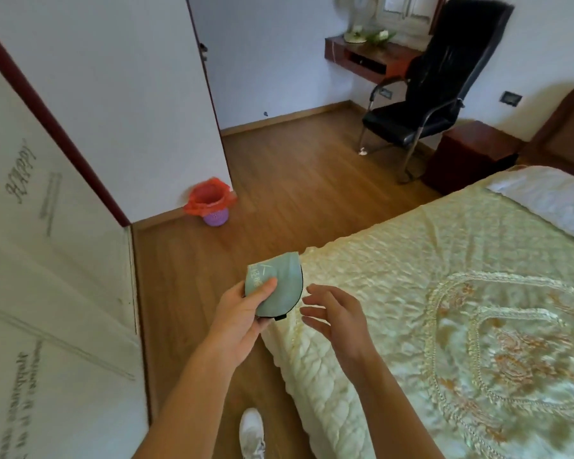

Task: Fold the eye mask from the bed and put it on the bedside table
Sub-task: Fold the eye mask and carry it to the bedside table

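A white shoe (252, 432) stands on the wood floor (279, 187) beside the bed (411, 293). Above the bed's near corner, the left hand (242, 313) grips the folded green eye mask (279, 283), thumb pressed on its printed face, a black edge showing below. The right hand (337, 313) hovers just beside it, fingers (315, 291) spread and empty. Farther off stand a red-lined wastebasket (211, 202), the dark red bedside bench (471, 154) and a black chair (424, 94).
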